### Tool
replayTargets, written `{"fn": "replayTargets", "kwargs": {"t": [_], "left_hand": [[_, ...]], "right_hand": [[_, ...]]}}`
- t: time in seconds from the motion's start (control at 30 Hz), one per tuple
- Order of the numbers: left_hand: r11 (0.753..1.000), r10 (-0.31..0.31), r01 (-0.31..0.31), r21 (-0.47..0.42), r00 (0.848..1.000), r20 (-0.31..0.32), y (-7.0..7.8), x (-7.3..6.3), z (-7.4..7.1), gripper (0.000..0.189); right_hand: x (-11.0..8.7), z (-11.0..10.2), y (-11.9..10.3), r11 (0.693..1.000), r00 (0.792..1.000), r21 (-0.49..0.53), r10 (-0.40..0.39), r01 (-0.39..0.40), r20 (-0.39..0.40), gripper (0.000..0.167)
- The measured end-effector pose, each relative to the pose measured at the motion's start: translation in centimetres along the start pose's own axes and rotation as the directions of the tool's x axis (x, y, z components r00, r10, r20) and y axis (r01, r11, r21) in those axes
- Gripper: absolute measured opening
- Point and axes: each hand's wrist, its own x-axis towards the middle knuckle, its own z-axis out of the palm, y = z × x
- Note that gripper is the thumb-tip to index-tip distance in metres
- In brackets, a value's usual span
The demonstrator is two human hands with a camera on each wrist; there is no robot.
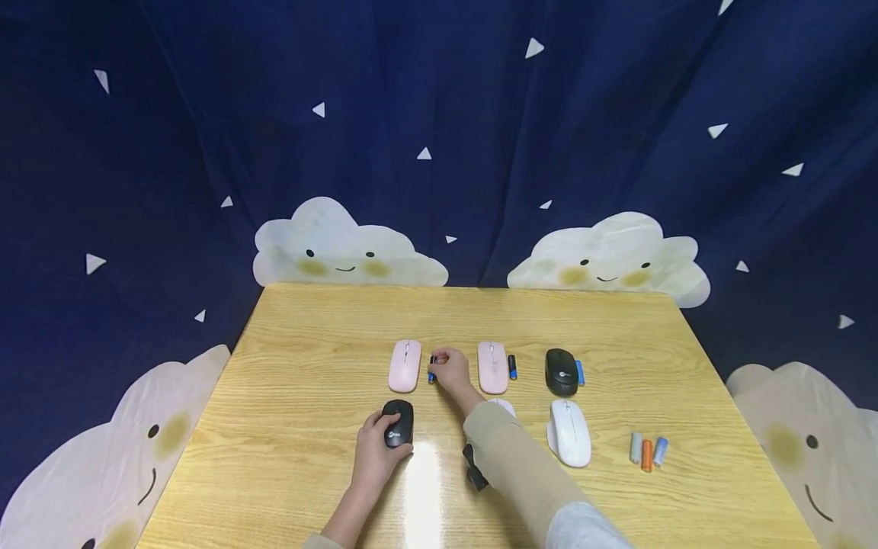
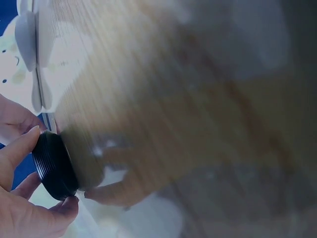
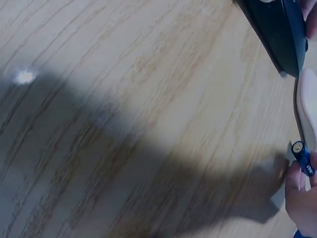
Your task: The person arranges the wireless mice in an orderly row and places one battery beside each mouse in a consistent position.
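My left hand [image 1: 373,451] grips a black computer mouse [image 1: 399,421] on the table, thumb and fingers around its sides. In the left wrist view the fingers of that hand hold the ribbed edge of the mouse [image 2: 52,166]. Farther back, my right hand [image 1: 453,370] pinches a black-and-blue battery [image 1: 432,370] just right of a pink mouse [image 1: 405,366]. The right wrist view shows one metal end of this battery [image 3: 302,156] sticking out from the fingers, with part of the palm cut off by the frame.
Right of my right hand lie another pink mouse [image 1: 492,367] with a battery [image 1: 512,367], and a black mouse [image 1: 561,372] beside a blue battery [image 1: 580,373]. Nearer are a white mouse [image 1: 571,435], several loose batteries including an orange one [image 1: 647,456], and another mouse half hidden by my right sleeve.
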Motion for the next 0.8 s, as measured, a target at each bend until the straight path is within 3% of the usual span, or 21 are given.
{"fn": "replayTargets", "kwargs": {"t": [0.1,0.17,0.23,0.37,0.8], "left_hand": [[1.000,-0.001,0.001,-0.001,1.000,0.000,0.0,0.0,0.0,0.052],[1.000,-0.008,0.008,-0.006,1.000,-0.003,-0.1,0.0,0.0,0.052],[1.000,-0.006,0.006,-0.004,1.000,-0.004,-0.1,0.0,0.0,0.051],[1.000,0.003,-0.003,0.001,1.000,-0.007,-0.2,0.1,0.1,0.051],[1.000,0.007,-0.007,0.006,1.000,-0.001,-0.2,0.0,0.0,0.051]], "right_hand": [[0.9,0.7,1.5,1.000,1.000,-0.009,-0.013,0.013,0.026,0.020],[1.1,1.1,1.8,0.999,0.998,-0.007,0.038,-0.038,0.050,0.022],[-0.2,0.0,-1.2,0.991,0.989,-0.048,0.125,-0.121,0.079,0.025],[-1.9,-1.2,-3.9,0.990,0.989,-0.082,0.123,-0.116,0.086,0.024],[-2.4,-1.2,-4.5,0.987,0.992,-0.133,0.104,-0.094,0.069,0.024]]}}
